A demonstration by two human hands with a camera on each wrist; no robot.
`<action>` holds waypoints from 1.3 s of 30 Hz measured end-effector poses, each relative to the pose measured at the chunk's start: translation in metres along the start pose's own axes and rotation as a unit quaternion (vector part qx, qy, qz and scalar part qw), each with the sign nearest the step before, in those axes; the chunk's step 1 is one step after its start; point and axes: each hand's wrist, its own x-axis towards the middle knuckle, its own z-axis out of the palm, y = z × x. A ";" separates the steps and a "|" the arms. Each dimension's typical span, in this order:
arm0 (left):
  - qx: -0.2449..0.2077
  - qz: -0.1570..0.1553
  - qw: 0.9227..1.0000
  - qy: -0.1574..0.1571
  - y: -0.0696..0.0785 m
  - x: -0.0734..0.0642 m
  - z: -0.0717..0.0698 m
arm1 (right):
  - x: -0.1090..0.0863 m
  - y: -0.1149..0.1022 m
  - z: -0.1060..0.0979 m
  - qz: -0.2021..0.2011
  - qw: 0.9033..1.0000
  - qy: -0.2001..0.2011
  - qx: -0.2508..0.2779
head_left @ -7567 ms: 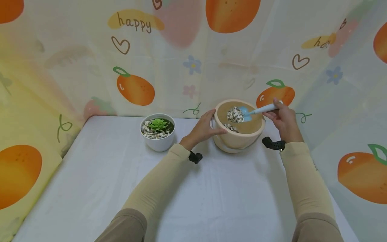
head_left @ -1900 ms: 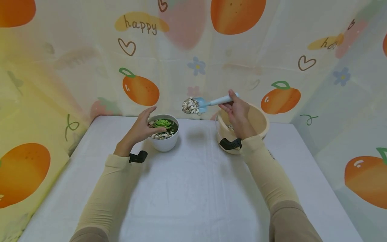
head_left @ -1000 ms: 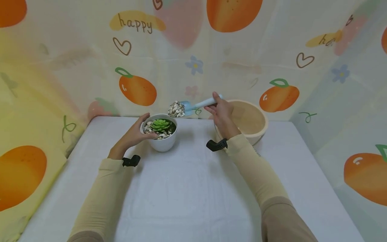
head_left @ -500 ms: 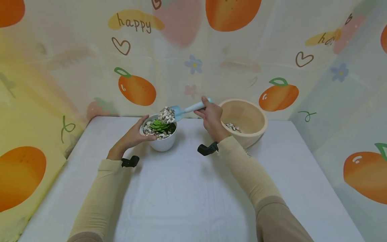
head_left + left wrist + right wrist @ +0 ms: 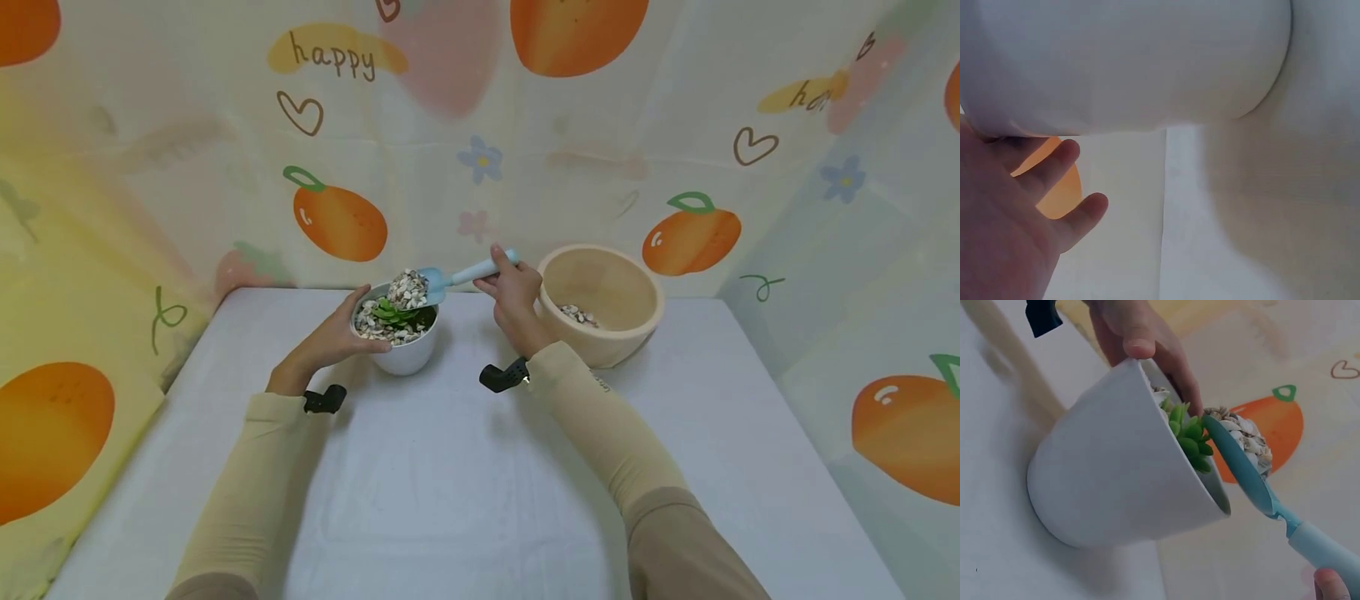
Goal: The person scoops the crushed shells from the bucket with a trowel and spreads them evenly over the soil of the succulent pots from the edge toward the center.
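Observation:
A small white flower pot (image 5: 405,358) holds a green succulent (image 5: 393,313) with pale pebbles around it and a dark patch of soil on the right. My left hand (image 5: 327,337) grips the pot's rim from the left, thumb in front and fingers behind. In the left wrist view, some fingers (image 5: 1085,222) stick out away from the pot wall. With my right hand (image 5: 513,298) I hold a light-blue trowel (image 5: 472,272) by its handle. Its blade, heaped with pebbles (image 5: 1249,440), hovers over the succulent near the pot's rim, partly hiding the plant.
A larger beige planter (image 5: 607,342) stands right of my right hand, with a few pebbles (image 5: 577,315) at its bottom. Both pots sit on a white-covered table (image 5: 435,483). Directly behind hangs a fruit-printed curtain (image 5: 435,192).
My right hand has carried the pebble-laden trowel left from the beige planter to above the succulent. My left hand has let go of the planter and taken hold of the white pot's rim.

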 end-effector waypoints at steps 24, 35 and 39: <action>0.021 -0.025 0.999 0.021 0.003 -0.007 0.007 | -0.010 0.004 0.006 -0.109 0.985 -0.007 -0.136; 0.026 -0.002 0.998 0.061 0.005 -0.011 0.014 | -0.017 0.004 0.010 -0.169 0.964 -0.013 -0.206; 0.032 0.005 0.997 0.064 0.006 -0.013 0.014 | -0.021 0.003 0.012 -0.192 0.956 -0.020 -0.222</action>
